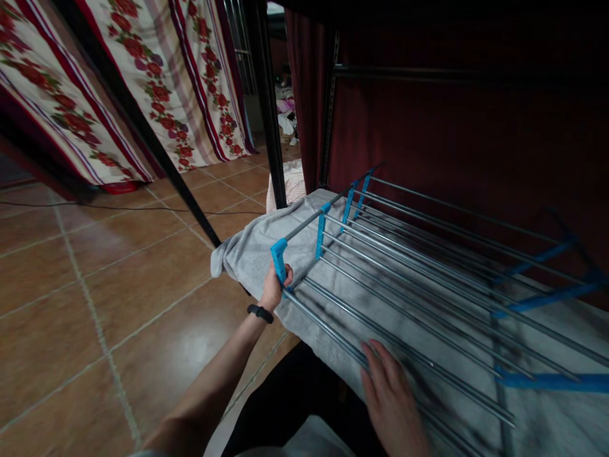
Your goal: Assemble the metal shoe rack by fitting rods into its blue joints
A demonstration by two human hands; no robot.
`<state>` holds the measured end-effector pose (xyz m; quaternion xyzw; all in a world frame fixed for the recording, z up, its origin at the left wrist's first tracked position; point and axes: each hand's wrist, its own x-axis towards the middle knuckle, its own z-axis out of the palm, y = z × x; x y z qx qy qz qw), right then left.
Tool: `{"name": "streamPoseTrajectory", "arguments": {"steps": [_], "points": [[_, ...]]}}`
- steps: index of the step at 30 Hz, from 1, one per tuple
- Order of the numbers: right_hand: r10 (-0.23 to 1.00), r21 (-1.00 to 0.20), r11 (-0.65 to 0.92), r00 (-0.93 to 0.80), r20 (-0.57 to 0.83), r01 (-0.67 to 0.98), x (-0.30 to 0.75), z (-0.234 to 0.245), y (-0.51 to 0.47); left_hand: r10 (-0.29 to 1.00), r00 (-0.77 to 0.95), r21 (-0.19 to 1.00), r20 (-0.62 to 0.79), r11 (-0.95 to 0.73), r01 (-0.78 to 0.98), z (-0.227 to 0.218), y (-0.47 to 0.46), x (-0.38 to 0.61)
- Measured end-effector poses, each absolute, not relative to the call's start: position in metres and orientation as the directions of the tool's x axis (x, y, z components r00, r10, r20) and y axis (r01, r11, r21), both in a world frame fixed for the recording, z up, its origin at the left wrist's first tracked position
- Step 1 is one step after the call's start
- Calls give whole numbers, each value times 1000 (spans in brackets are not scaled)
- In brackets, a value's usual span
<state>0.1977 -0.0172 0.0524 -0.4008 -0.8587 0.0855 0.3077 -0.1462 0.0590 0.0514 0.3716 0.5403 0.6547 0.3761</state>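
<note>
A rack of grey metal tubes (380, 254) with bright blue plastic joints lies across a grey cloth (257, 247). My left hand (273, 287), with a black band at the wrist, has its fingers wrapped round the rack's near left corner, just below a blue corner joint (278, 254). Over the nearest long tube, my right hand (389, 397) lies with its fingers stretched out and side by side. Its fingertips appear to touch the tube, and the thumb cannot be made out. The far right end of the rack fades into shadow.
Black metal posts (271, 108) and a slanting black bar (157, 152) frame the left side. A dark red curtain (457, 139) hangs behind the rack. A flowered curtain (157, 82) hangs beyond the tiled floor (128, 304), where a thin cable (118, 208) runs.
</note>
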Motion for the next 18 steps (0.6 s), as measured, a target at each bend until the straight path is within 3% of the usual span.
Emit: {"name": "streamPoseTrajectory", "arguments": {"steps": [4,9,12,18], "points": [[716,-511,670,-650,253,539,86,73,8,908,-412,979,74,-144,-142,49,59,-148],[652,-378,684,-755,-66,624,35,87,38,928,-369,971,57,-137,-194,45,61,-153],[599,-347,724,-793,-113,596,35,91,42,945,-322,972,49,-119,-203,43,62,-155],[623,-320,719,-776,-95,617,36,98,40,975,-220,984,34,-72,-166,41,64,-160]]}}
